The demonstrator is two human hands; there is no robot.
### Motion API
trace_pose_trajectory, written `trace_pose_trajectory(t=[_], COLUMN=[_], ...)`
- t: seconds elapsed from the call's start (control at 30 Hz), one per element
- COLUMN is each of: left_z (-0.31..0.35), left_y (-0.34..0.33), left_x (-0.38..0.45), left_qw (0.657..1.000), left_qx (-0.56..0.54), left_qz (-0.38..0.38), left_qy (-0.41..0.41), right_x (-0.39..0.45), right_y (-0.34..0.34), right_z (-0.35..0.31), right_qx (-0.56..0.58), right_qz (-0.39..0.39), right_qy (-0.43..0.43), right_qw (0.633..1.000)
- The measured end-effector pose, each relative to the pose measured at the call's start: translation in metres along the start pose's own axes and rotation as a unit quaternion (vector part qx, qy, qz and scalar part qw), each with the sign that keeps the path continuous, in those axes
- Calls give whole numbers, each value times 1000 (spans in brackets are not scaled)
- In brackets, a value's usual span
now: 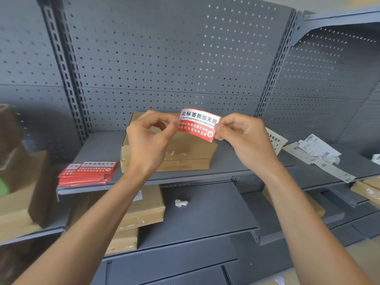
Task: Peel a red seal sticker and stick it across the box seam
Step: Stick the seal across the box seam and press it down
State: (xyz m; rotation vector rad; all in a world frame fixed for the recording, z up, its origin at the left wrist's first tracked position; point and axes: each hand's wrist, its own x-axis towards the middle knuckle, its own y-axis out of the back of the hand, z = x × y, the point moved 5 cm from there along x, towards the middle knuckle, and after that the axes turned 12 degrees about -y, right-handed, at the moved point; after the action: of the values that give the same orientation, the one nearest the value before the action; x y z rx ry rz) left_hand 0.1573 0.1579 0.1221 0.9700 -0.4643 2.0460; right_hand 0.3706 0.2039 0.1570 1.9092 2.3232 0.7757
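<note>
Above the cardboard box (pixel 185 153), both hands' fingers (pixel 172 125) pinch a glossy rectangular red sticker (pixel 198 125).

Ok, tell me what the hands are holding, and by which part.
Both hold one red seal sticker: left hand pinches its left end, right hand its right end.

The scene is evenly and softly lit, with no hard glare. Small bright dots are seen where light passes through the holes of the pegboard (pixel 174 58) at upper right. Soft shadows are cast under the shelf (pixel 205 167). Straight uprights are bowed by wide-angle distortion. The left edge is smeared and blurred, while the sticker (pixel 198 125) is rendered sharp.
</note>
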Motion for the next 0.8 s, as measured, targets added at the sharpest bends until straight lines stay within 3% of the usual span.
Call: trace_pose_trajectory(t=[0.8], left_z=[-52], left_y=[44], left_x=[-71], left_qw=[989], left_qx=[86], left_qz=[-16], left_qy=[121], right_x=[-6], right_y=[-85], right_z=[86], right_qx=[-41], right_qz=[46], right_qy=[19], right_qw=[998])
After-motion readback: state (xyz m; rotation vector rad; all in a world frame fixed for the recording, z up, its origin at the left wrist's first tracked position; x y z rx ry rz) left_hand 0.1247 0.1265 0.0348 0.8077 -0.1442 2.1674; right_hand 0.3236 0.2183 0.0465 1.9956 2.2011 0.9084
